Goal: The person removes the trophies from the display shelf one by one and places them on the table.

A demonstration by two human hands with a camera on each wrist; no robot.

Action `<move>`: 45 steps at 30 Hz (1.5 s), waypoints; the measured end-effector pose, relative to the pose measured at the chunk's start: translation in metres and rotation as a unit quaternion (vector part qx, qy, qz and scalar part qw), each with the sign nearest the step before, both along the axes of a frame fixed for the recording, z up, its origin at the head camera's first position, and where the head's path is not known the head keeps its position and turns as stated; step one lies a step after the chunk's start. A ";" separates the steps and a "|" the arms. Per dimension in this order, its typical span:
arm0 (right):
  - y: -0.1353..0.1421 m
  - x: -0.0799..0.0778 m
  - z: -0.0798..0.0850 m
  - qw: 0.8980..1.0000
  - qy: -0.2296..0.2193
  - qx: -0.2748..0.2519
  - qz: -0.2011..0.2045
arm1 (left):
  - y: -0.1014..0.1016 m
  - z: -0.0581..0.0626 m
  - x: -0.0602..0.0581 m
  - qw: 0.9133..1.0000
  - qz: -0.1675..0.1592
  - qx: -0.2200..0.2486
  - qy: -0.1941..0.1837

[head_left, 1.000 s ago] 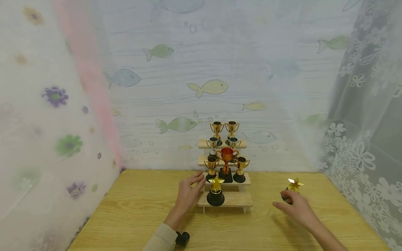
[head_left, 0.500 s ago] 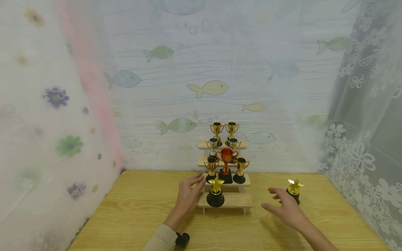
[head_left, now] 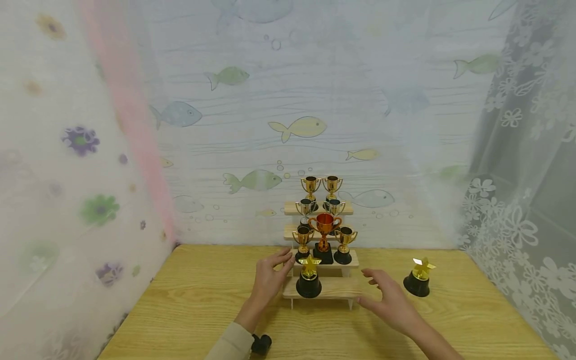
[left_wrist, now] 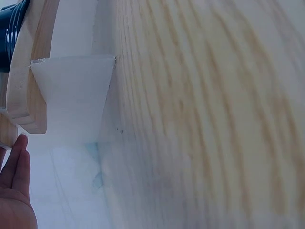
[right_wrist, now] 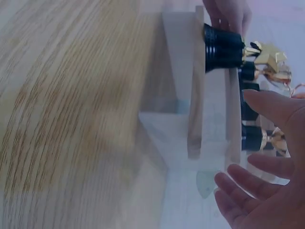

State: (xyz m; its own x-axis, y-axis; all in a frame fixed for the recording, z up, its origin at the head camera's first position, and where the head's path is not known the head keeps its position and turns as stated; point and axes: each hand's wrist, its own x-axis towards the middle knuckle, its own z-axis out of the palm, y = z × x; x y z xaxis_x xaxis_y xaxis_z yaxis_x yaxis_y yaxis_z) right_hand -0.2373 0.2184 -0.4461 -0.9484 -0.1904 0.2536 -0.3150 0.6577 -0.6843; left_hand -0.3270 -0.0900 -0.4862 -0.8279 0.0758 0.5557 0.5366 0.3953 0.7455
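A stepped wooden stand (head_left: 339,287) bears several small trophies. My left hand (head_left: 272,270) is at the stand's left side; in the left wrist view its fingers (left_wrist: 19,167) are straight, fingertips right at the end of a step. My right hand (head_left: 389,302) holds nothing, thumb and fingers spread beside the right end of the lowest step. On that step, left of its middle, a gold star trophy (head_left: 309,285) stands upright on a black base. Another star trophy (head_left: 417,284) stands on the table, right of my right hand.
An orange-red cup trophy (head_left: 325,230) stands between two gold cups (head_left: 344,240) on the second step. Silver cups (head_left: 306,207) and gold cups (head_left: 332,186) fill the steps above. A black object (head_left: 261,344) is by my left sleeve. Patterned curtains (head_left: 252,100) surround the wooden table (head_left: 202,300).
My right hand has moved left, from beside the star trophy on the table to the stand's right side. That trophy now shows fully. The left hand has stayed put.
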 end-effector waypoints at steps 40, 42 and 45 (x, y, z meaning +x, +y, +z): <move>-0.065 -0.017 -0.006 0.997 0.017 -0.056 0.046 | -0.001 -0.001 0.000 1.000 -0.006 0.009 -0.004; -0.069 -0.019 -0.007 0.997 0.021 -0.056 0.048 | -0.001 -0.001 0.000 1.000 -0.006 0.008 -0.001; -0.074 -0.020 -0.008 0.997 0.026 -0.056 0.040 | -0.001 0.000 0.000 1.000 -0.007 0.004 0.005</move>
